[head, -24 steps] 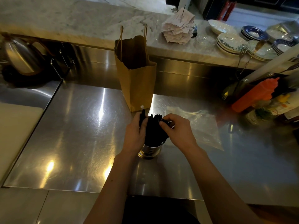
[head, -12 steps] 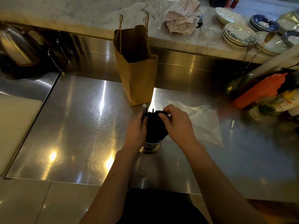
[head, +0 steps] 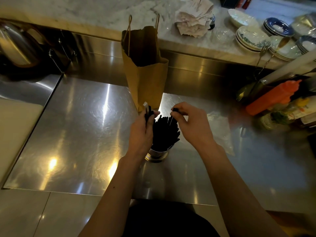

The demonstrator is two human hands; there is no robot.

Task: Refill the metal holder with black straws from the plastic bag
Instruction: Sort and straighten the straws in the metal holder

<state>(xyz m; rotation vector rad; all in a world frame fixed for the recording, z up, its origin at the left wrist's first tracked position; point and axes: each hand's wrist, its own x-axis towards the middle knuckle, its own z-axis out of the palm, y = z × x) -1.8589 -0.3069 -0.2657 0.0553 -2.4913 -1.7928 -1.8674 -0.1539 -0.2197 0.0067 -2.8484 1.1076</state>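
Straws [head: 165, 132] are filling the metal holder [head: 158, 154]; left hand [head: 142, 132] is gripping several straws; right hand [head: 191, 124] is pinching one by its tip.

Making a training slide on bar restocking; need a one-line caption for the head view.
Left hand and right hand settle black straws into a metal holder.

Both forearms bare to lower frame edge; no sleeves in view. Left hand [head: 142, 130] and right hand [head: 191, 124] bare: no gloves, rings, watch or bands seen. Small dark mark on left forearm. Dark garment [head: 169, 219] at torso, detail unreadable.
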